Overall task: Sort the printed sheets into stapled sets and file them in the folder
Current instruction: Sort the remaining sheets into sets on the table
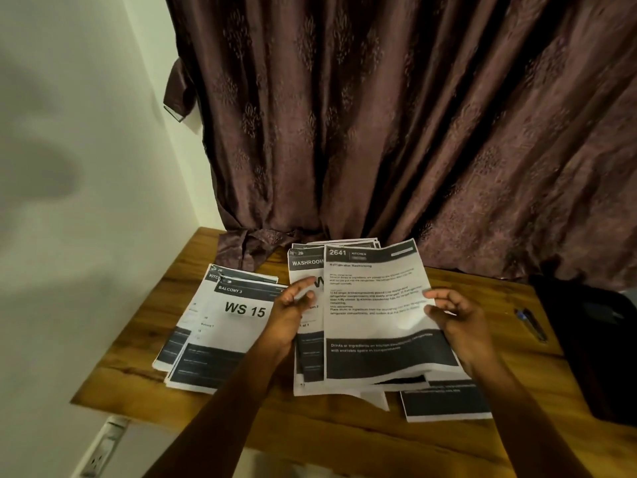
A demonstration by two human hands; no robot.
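A printed sheet headed "2641 KITCHEN" [375, 305] is lifted above a loose pile of sheets at the middle of the wooden table [337, 439]. My right hand [458, 322] pinches its right edge between thumb and fingers. My left hand [293, 305] hovers over a "WASHROOM" sheet [305, 267] in that pile, fingers loosely curled; whether it grips paper is unclear. To the left lies a second pile topped by a "BALCONY 3 / WS 15" sheet [238, 322], with a "KITCHEN" sheet [196, 305] under it.
A dark sheet [444, 401] lies at the front right of the pile. A pen [532, 324] rests on the table at the right beside a black bag [593, 339]. A brown curtain [396, 132] hangs behind the table. A wall socket [103, 446] sits low left.
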